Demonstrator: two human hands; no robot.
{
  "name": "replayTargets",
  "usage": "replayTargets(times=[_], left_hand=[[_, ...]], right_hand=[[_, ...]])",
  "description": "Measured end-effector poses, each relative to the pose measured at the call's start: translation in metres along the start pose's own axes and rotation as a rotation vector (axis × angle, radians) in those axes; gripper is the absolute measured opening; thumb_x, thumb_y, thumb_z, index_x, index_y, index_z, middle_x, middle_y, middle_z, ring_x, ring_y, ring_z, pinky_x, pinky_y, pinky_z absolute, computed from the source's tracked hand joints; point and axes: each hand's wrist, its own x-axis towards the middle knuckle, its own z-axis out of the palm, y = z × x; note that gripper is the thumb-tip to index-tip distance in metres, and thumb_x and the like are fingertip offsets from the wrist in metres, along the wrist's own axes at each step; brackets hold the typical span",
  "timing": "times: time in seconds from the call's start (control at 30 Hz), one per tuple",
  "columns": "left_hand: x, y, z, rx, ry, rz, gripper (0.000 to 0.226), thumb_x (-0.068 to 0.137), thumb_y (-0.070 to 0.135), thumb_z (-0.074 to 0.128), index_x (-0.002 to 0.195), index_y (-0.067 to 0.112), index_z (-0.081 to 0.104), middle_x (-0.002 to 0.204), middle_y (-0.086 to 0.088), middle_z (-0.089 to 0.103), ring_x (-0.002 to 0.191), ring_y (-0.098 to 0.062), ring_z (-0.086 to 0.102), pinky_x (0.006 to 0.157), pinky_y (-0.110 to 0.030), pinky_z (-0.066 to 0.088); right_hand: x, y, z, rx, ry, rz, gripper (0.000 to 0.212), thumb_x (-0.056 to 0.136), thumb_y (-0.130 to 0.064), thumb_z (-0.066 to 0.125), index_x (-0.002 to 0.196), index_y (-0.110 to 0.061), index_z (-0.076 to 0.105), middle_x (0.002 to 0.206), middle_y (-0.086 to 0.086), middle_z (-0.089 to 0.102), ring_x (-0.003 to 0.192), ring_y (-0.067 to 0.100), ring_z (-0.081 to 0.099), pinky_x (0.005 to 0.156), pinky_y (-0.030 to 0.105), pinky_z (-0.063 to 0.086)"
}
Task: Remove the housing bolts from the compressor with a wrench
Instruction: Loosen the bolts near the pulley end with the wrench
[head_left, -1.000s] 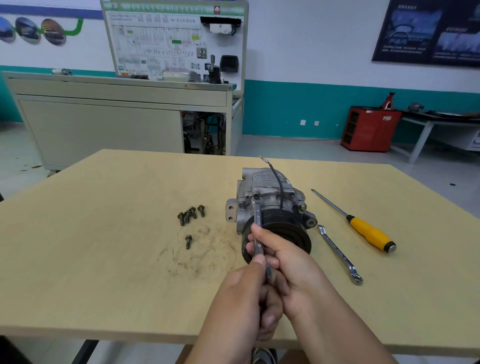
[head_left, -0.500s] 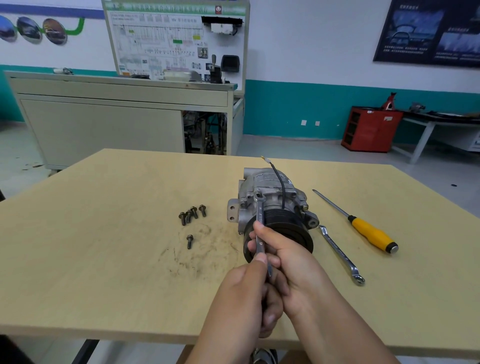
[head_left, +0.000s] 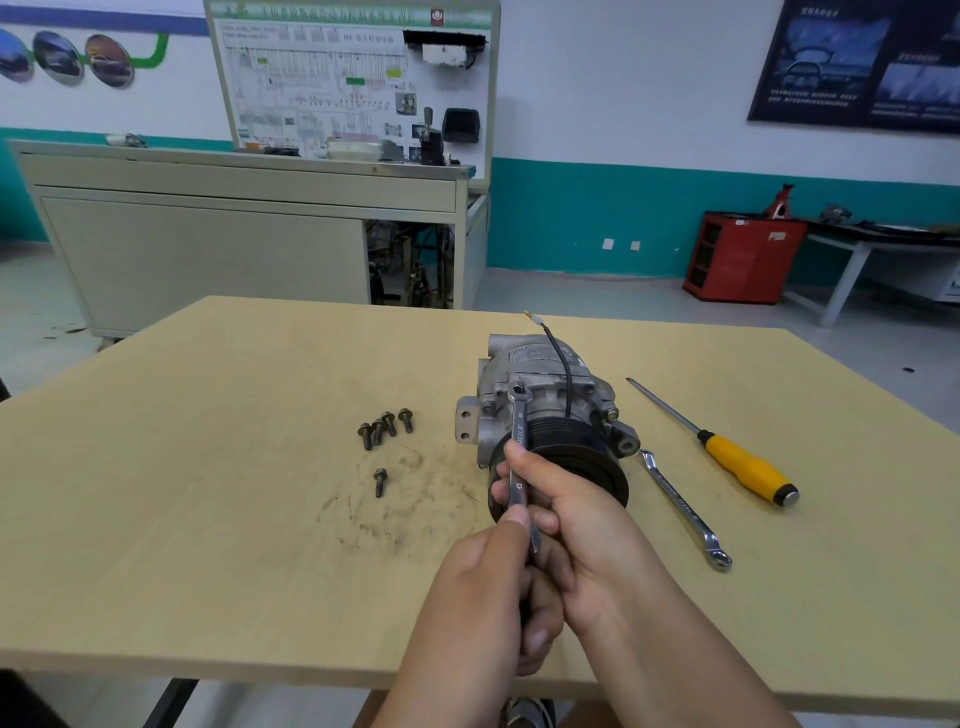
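A grey metal compressor (head_left: 540, 387) with a black pulley at its near end lies on the wooden table (head_left: 208, 519), a black wire rising from its top. A slim silver wrench (head_left: 519, 447) runs from my hands up to a bolt on the housing, its open end seated there. My right hand (head_left: 576, 525) grips the wrench's shaft, fingers curled round it. My left hand (head_left: 488, 592) pinches the wrench's lower end between thumb and fingers. Several loose bolts (head_left: 384, 427) lie left of the compressor, one more bolt (head_left: 380, 481) nearer me.
A second wrench (head_left: 685, 512) and a yellow-handled screwdriver (head_left: 743, 460) lie right of the compressor. Dark grime stains the table near the loose bolts. Behind the table stand a grey cabinet with a wiring board (head_left: 249, 228), a red cabinet (head_left: 743, 257) and a bench.
Hands and wrench keep the same hold on the housing bolt; only a slight shift of the view.
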Motion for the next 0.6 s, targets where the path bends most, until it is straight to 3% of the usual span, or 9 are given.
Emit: replayTargets(times=[0.13,0.37,0.6], left_hand=[[0.0009,-0.0015,-0.0017,0.006,0.006,-0.001,0.06,0.097,0.031,0.03,0.045,0.018,0.058,0.03,-0.005,0.031,0.028,-0.012,0.018,0.039,-0.012,0.017],[-0.0001,-0.0008,-0.0043,-0.029,0.014,0.029,0.059,0.096,0.032,0.031,0.045,0.017,0.056,0.031,-0.004,0.03,0.028,-0.011,0.017,0.04,-0.013,0.015],[-0.0009,0.0012,-0.0074,-0.129,0.017,0.026,0.061,0.097,0.031,0.031,0.043,0.016,0.055,0.03,-0.003,0.027,0.029,-0.007,0.014,0.041,-0.011,0.014]], right_hand=[[0.0,0.0007,0.002,0.012,0.002,0.002,0.023,0.086,-0.017,0.064,0.071,0.0,0.059,0.044,0.006,0.054,0.024,0.003,0.031,0.03,0.012,0.034],[-0.0011,0.0016,0.0043,-0.091,0.006,-0.013,0.027,0.088,-0.023,0.061,0.071,-0.003,0.058,0.033,-0.001,0.04,0.02,0.007,0.026,0.026,0.009,0.018],[0.0006,0.0029,0.0076,-0.109,0.005,-0.019,0.027,0.09,-0.023,0.059,0.074,-0.001,0.057,0.034,-0.001,0.042,0.019,0.007,0.026,0.024,0.01,0.019]])
